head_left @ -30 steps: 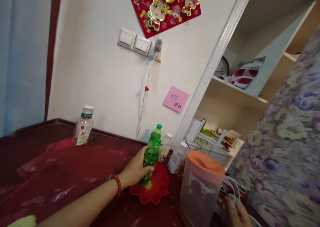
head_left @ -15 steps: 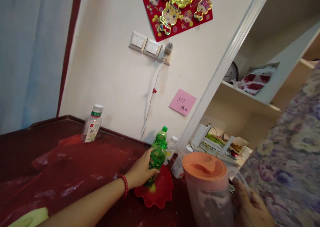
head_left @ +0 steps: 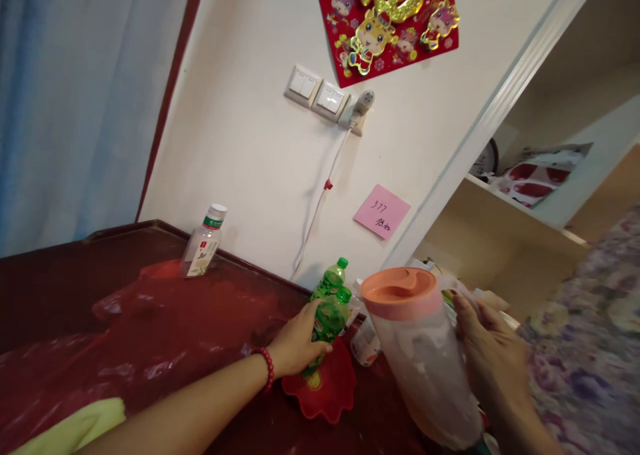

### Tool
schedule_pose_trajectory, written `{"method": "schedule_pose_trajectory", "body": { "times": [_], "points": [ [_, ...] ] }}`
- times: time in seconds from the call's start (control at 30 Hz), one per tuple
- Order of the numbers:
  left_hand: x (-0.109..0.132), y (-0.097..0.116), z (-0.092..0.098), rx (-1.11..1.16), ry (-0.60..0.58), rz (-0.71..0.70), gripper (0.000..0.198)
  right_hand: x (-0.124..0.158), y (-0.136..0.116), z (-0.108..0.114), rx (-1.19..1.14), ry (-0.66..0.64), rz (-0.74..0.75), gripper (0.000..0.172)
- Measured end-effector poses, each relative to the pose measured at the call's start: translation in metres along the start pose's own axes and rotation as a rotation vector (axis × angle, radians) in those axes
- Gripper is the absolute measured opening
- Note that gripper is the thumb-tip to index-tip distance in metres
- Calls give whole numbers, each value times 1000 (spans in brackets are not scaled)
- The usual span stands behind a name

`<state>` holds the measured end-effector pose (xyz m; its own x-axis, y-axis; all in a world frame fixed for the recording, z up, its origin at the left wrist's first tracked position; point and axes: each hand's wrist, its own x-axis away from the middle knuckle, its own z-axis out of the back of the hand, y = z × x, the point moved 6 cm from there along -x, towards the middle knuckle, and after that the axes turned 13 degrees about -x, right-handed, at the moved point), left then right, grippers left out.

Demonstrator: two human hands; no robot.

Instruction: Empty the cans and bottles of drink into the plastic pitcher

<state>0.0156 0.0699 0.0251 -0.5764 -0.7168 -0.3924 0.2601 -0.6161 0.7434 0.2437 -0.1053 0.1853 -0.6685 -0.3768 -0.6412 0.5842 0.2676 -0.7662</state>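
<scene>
My left hand (head_left: 295, 345), with a red bead bracelet at the wrist, is wrapped round a green plastic bottle (head_left: 331, 318). That bottle stands over a red scalloped dish (head_left: 330, 391). My right hand (head_left: 493, 355) grips the handle of a translucent pitcher (head_left: 425, 368) with an orange lid (head_left: 397, 287). The pitcher is raised and tilted, its top leaning left. Directly behind the held bottle is a second green bottle (head_left: 333, 276). A clear bottle with a white label (head_left: 366, 341) stands between the dish and the pitcher, partly covered by the pitcher.
An empty clear bottle with a white cap (head_left: 203, 245) stands at the table's back edge. Red plastic film (head_left: 165, 321) lies crumpled on the dark red table. A yellow-green cloth (head_left: 75, 428) is at lower left. Shelves (head_left: 520, 221) and floral fabric (head_left: 590, 321) are on the right.
The pitcher has been lifted and tilted by my right hand, its lid higher and further left relative to the bottles. My left hand keeps its hold on the green bottle. The view has shifted slightly left.
</scene>
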Motion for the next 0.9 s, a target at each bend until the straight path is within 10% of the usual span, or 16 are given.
{"method": "schedule_pose_trajectory", "body": {
  "times": [0.9],
  "points": [
    [0,0,-2,-77,-71,44,88,-49,-20,-31,123,-119,117,73]
  ]
}}
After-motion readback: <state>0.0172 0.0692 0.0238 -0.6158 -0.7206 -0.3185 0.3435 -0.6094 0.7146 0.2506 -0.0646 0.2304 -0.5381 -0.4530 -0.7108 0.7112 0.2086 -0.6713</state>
